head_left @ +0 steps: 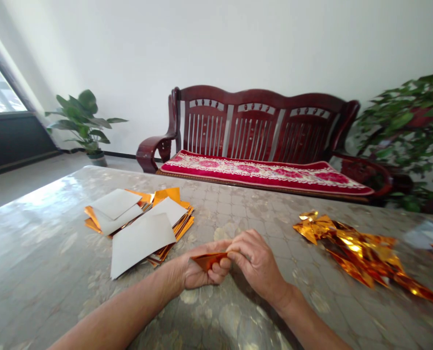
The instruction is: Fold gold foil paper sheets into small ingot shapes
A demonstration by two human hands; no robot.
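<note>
A small folded piece of gold foil paper (209, 260) lies in my left hand (198, 278), whose fingers curl around it from below. My right hand (252, 257) pinches the right end of the same paper between thumb and fingers. Both hands are just above the table, close together. To the left is a stack of foil sheets (143, 243), several with their pale grey backs up and gold edges showing. On the right lies a loose heap of shiny folded gold foil pieces (358, 248).
The table (267, 218) has a glossy patterned cover. Behind it stands a dark red wooden bench (260, 102) with a red floral seat cover (260, 170). Potted plants (83, 116) stand at left and right. A blurred clear plastic item (425, 234) lies at the right edge.
</note>
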